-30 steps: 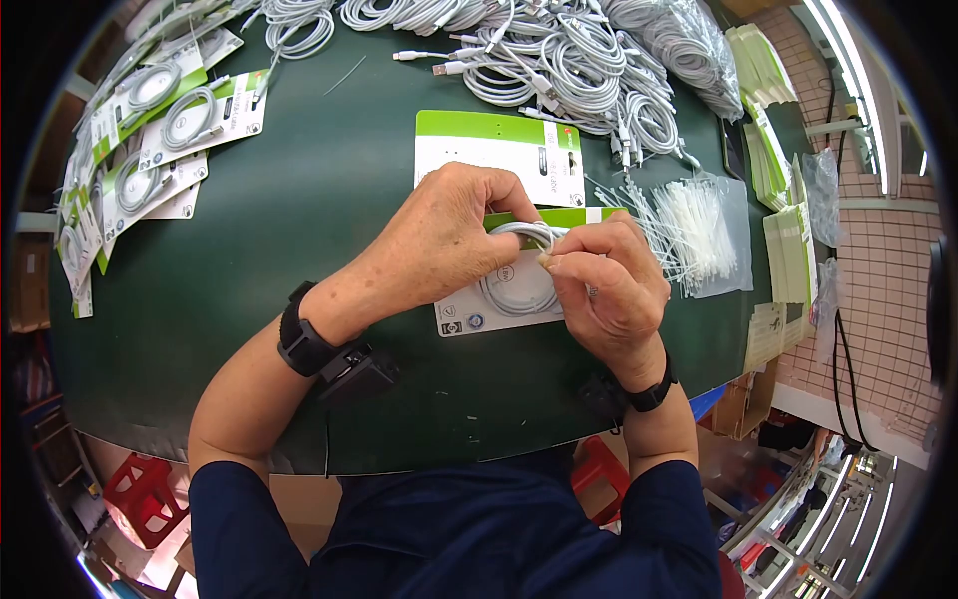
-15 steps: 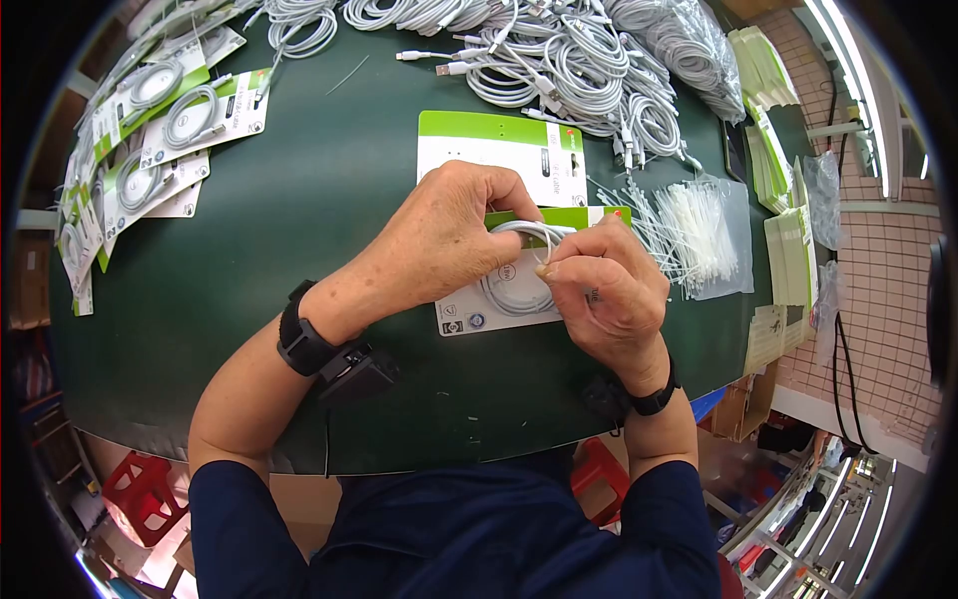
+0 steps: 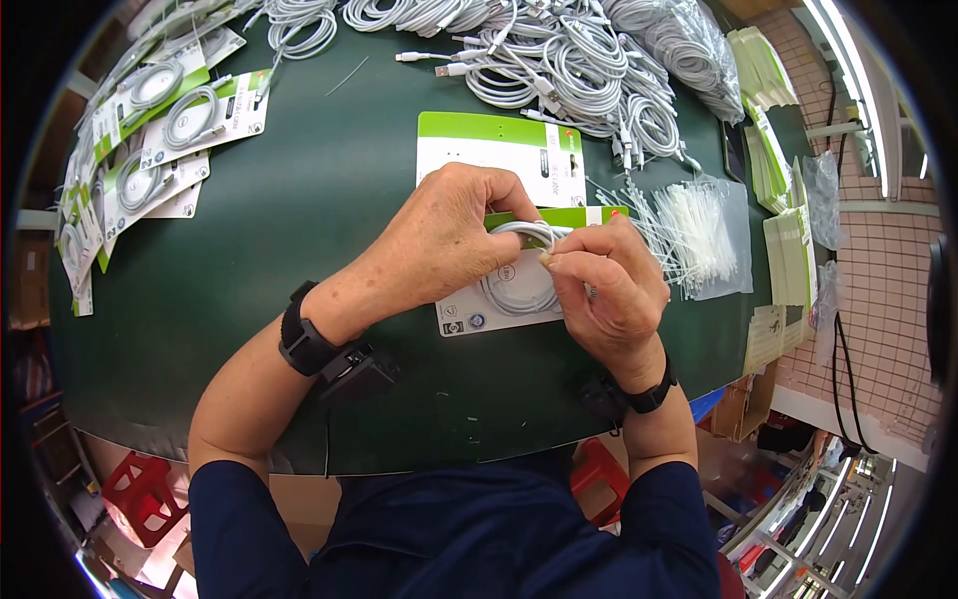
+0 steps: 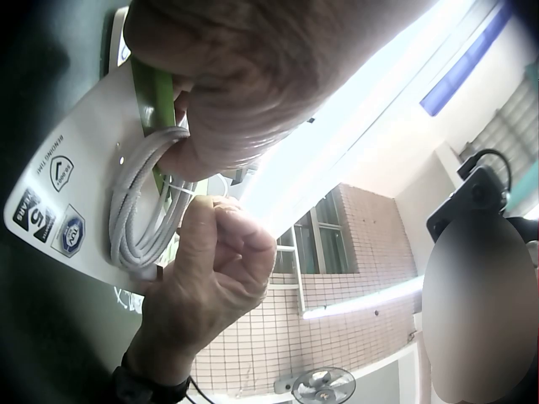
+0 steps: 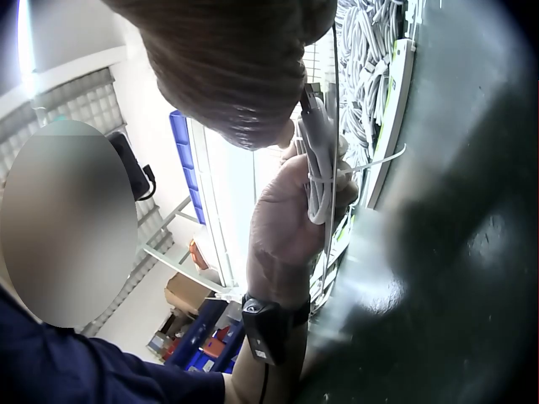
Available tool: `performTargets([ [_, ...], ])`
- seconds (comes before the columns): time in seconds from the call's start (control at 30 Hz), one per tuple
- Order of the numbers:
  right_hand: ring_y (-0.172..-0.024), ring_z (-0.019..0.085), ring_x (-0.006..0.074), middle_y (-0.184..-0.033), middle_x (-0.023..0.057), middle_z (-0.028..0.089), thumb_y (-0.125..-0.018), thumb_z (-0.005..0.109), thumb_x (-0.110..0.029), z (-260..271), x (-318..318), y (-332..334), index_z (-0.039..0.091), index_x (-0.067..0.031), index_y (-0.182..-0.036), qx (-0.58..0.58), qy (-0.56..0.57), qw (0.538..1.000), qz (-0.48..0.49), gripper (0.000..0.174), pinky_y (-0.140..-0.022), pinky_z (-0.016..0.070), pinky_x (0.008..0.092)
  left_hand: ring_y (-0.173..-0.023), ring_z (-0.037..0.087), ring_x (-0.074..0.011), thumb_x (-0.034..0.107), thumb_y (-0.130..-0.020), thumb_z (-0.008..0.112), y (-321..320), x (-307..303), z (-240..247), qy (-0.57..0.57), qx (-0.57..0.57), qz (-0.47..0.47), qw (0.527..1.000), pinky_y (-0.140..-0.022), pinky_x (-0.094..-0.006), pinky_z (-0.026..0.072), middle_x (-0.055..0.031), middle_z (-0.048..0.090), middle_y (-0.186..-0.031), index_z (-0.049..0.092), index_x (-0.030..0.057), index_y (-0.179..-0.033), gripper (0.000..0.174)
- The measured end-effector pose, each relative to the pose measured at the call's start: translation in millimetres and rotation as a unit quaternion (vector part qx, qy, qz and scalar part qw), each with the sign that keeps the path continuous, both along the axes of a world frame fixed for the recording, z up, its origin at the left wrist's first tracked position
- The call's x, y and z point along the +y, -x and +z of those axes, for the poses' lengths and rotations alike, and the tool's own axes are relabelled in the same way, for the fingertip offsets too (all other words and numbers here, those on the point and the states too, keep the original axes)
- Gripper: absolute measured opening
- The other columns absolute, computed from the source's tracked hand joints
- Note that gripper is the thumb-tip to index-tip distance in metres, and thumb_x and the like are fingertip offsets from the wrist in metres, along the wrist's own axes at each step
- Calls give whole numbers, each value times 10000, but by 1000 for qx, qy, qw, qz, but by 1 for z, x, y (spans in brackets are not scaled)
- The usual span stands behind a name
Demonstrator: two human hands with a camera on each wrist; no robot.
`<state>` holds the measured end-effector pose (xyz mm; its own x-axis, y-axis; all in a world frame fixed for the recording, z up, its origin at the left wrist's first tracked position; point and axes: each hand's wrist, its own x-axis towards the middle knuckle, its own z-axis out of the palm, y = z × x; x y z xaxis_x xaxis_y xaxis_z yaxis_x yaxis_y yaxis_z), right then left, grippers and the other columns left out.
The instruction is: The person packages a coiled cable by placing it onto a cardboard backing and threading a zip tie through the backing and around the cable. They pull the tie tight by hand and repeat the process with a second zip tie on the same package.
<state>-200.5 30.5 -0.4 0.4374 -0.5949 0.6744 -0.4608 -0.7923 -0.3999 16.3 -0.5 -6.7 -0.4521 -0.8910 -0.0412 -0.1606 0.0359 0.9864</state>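
A coiled white cable [image 3: 514, 290] lies against a white and green card [image 3: 459, 313] in front of the person. The left hand [image 3: 447, 232] grips the coil and the card's upper edge between thumb and fingers. From the other side, the right hand [image 3: 617, 292] pinches a thin white tie [image 4: 181, 187] at the coil's upper part, thumb against index finger. In the right wrist view the coil [image 5: 320, 168] stands edge-on with the tie around it, and a thin tie end sticks out past the card. Directly behind lies another white and green card [image 3: 489, 160].
Loose coiled cables [image 3: 589, 75] heap at the back of the green table [image 3: 299, 200]. White ties [image 3: 699, 235] lie on a plastic bag at the right, beside stacked cards [image 3: 788, 255]. Cards with cables [image 3: 205, 120] pile at the left. A red stool [image 3: 145, 499] stands below.
The right hand's fingertips shift slightly down and left, then back up toward the coil, with the tie. The left hand stays in place on the coil and card.
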Motion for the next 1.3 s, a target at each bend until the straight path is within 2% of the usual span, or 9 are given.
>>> performTargets([
  [0.53, -706, 624, 206, -879, 49, 691, -674, 802, 103, -4, 0, -1, 714, -78, -927, 9, 18, 1000, -8, 324, -563, 485, 312, -801, 673, -88, 2, -823, 693, 1, 1, -4, 7, -4, 0, 1000, -718, -271, 571, -64, 754, -894, 744, -38, -982, 172],
  [1.3, -680, 618, 212, -878, 69, 679, -666, 794, 121, -6, 1, -1, 730, -70, -923, 3, -3, 1000, 12, 326, -547, 480, 310, -858, 685, -99, -19, -807, 674, 2, 1, -7, 2, 8, 2, 1000, -770, -281, 577, -73, 759, -908, 742, -47, -985, 193],
])
